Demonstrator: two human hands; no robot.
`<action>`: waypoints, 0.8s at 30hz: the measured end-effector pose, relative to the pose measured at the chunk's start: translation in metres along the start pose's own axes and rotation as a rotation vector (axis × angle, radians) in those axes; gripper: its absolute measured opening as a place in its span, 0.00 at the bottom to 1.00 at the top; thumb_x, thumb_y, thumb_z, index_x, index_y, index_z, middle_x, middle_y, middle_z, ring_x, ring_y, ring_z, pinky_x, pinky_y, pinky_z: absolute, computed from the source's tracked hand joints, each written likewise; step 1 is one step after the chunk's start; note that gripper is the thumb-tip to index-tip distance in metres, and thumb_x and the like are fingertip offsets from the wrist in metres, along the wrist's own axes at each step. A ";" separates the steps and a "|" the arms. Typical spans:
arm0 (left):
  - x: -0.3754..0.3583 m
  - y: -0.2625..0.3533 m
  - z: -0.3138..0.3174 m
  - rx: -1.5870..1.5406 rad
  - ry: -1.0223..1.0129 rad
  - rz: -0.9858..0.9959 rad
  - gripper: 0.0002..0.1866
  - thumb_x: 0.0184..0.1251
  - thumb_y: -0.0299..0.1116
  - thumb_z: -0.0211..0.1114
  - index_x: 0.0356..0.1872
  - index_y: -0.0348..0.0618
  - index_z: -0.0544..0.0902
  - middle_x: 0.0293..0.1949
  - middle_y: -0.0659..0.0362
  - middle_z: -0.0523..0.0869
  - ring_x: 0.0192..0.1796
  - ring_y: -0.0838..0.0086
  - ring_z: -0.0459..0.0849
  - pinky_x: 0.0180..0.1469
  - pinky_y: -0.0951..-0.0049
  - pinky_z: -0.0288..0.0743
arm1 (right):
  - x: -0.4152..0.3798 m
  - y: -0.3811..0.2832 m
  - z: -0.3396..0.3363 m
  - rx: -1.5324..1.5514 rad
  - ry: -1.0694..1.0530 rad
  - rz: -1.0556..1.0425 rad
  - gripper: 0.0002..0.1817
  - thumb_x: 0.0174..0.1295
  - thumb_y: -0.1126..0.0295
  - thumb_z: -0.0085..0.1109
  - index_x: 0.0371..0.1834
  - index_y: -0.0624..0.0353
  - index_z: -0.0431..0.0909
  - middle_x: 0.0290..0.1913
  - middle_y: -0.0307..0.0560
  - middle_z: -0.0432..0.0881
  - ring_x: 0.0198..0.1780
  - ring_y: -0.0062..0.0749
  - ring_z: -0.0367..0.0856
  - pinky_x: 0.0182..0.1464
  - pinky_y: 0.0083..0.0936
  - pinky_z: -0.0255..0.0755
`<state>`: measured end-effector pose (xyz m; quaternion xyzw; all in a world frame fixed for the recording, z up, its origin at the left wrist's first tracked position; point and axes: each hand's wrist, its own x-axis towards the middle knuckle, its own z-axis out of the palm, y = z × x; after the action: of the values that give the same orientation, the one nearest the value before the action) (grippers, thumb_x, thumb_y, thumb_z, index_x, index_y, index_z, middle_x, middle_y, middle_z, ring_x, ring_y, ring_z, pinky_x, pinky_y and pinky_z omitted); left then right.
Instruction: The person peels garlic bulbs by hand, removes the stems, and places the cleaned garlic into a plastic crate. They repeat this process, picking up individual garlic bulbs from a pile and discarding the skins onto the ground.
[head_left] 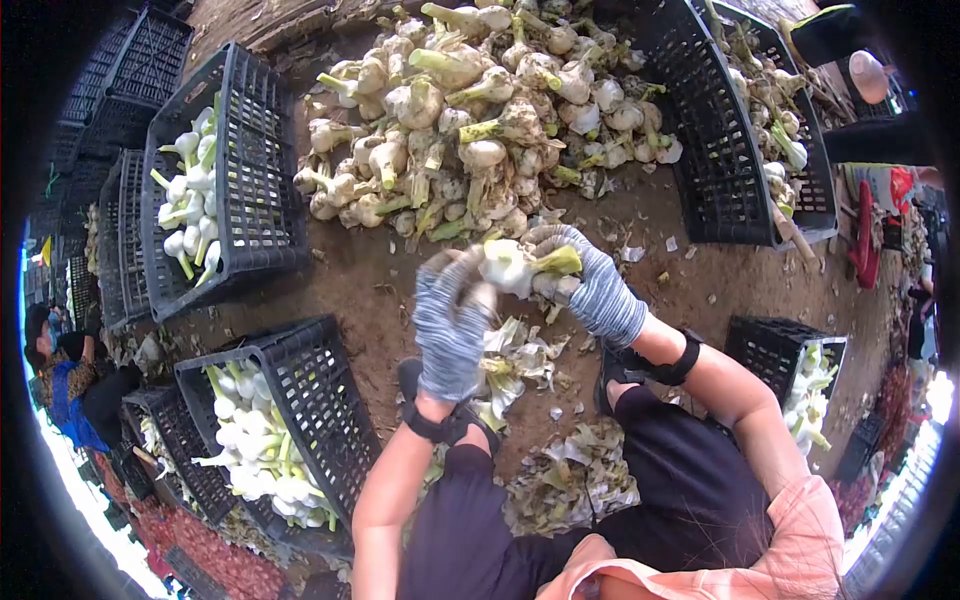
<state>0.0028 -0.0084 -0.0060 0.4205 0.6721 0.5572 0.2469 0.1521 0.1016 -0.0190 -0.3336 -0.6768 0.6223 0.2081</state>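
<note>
A garlic bulb with a white body and a cut green stem is held up between my two gloved hands. My right hand, in a grey striped glove, is closed around its stem end. On the other side my left hand, gloved the same way, has its curled fingers right at the bulb, smeared by motion. Below the hands, loose papery peelings lie on the dirt between my feet. Just beyond the hands rises a large pile of unpeeled garlic with dry roots and stems.
Black crates of cleaned white garlic stand at the upper left and lower left. At the upper right is a crate of untrimmed garlic, and a smaller crate sits at right. Other people are at both edges. More peelings lie between my legs.
</note>
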 end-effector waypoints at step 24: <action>0.004 -0.017 -0.021 -0.968 -0.275 -0.651 0.23 0.55 0.41 0.70 0.48 0.40 0.76 0.45 0.56 0.80 0.48 0.69 0.80 0.51 0.70 0.75 | -0.023 0.045 -0.011 -0.385 -0.550 0.128 0.23 0.58 0.63 0.59 0.57 0.54 0.72 0.42 0.51 0.79 0.42 0.38 0.79 0.49 0.28 0.73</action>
<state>-0.0208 -0.0162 -0.0160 0.1010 0.3982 0.6362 0.6530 0.1843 0.0927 -0.0584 -0.2284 -0.7905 0.5614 -0.0882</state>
